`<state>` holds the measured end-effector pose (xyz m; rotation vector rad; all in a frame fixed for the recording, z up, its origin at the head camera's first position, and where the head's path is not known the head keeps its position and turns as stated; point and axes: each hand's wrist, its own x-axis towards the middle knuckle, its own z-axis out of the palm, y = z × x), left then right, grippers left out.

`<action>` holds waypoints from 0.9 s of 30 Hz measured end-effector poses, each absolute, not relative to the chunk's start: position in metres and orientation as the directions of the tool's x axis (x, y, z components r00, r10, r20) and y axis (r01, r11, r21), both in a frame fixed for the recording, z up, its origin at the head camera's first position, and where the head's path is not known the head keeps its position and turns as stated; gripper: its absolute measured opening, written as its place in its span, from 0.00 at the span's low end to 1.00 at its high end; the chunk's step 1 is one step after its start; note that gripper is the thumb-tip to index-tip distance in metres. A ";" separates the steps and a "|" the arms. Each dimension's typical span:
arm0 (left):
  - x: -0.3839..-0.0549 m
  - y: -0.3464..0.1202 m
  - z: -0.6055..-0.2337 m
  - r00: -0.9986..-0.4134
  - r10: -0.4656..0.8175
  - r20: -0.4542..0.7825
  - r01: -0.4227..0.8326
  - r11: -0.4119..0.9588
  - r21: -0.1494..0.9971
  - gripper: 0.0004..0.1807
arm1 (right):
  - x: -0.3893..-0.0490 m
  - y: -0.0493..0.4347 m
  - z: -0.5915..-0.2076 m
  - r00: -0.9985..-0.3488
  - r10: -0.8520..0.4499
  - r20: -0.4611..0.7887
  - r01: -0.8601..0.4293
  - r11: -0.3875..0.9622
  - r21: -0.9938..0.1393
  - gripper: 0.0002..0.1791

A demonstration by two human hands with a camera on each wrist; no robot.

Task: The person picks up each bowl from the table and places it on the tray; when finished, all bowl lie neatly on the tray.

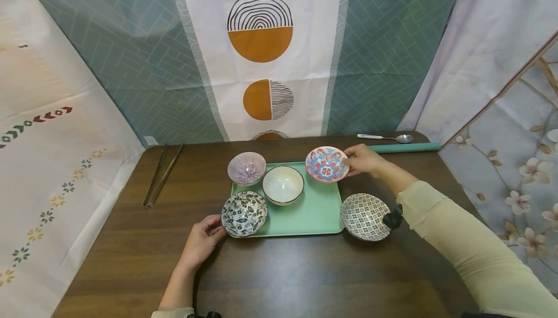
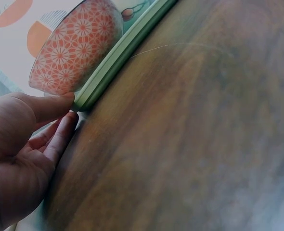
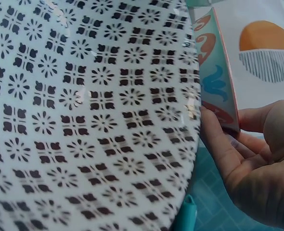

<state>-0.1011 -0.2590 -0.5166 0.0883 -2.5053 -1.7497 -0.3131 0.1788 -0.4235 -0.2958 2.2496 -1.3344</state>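
Note:
My left hand [image 1: 204,237] pinches the front left corner of the green tray [image 1: 305,216], thumb on top and fingers beneath in the left wrist view. Right beside the thumb is a bowl with a black leaf pattern inside [image 1: 244,214], its red flowered outside [image 2: 74,48] facing the left wrist camera. At the tray's back right, my right hand [image 1: 364,159] grips the rim of a red and blue patterned bowl [image 1: 326,164]. A brown-patterned bowl [image 1: 364,216] at the tray's right edge fills much of the right wrist view.
A white bowl with a dark rim [image 1: 283,185] and a purple-striped bowl [image 1: 246,168] are on the tray's left half. Metal tongs [image 1: 159,177] lie at the left. A spoon [image 1: 388,138] and a teal stick-like object [image 1: 405,147] lie at the back right.

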 end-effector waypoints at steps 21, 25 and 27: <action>-0.102 -0.258 -0.518 -0.995 -0.090 0.042 0.011 0.323 0.946 0.18 | -0.317 0.188 -0.435 -0.800 -0.510 -0.317 0.042 0.479 -0.877 0.28; -0.102 -0.259 -0.519 -0.996 -0.087 0.031 0.001 0.329 0.944 0.18 | -0.310 0.197 -0.435 -0.810 -0.510 -0.291 0.028 0.462 -0.887 0.29; -0.102 -0.259 -0.519 -0.996 -0.085 0.022 -0.007 0.328 0.945 0.18 | -0.306 0.200 -0.435 -0.812 -0.509 -0.287 0.028 0.457 -0.889 0.30</action>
